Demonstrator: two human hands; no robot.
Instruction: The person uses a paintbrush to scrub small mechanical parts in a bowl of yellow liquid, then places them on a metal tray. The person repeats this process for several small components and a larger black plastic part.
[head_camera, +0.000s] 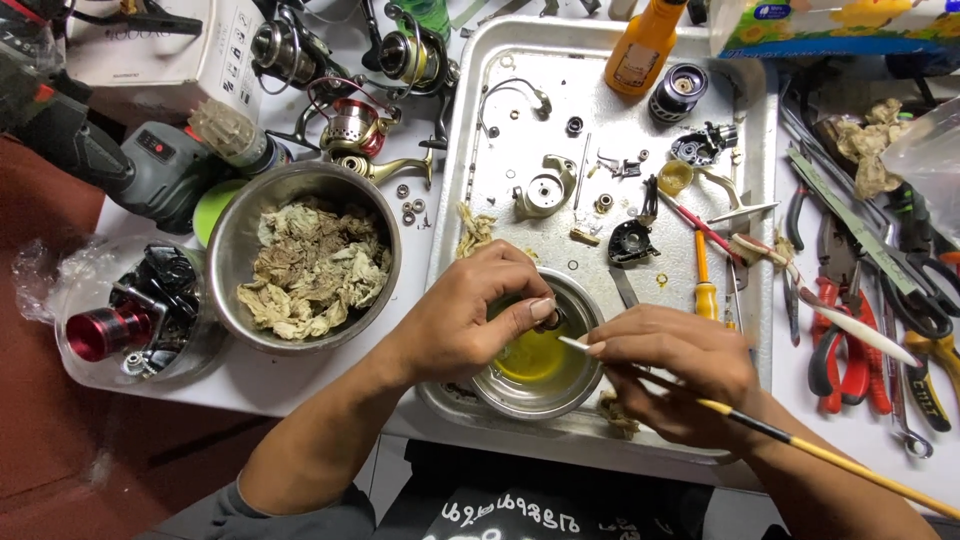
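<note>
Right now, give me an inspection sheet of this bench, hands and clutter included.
Surface: white table carrying a metal tray.
Job's things: small steel bowl of yellow liquid; tiny part pinched over it; thin brush.
Clutter: big bowl of soiled rags, fishing reels, pliers, orange bottle.
Grippers: left hand pinches the part; right hand holds the brush.
Cables: nothing seen.
Surroundings: red floor, tissue box.

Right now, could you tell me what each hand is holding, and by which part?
Left hand pinches a small dark part by its edge over the bowl. Right hand holds a brush near its tip.
</note>
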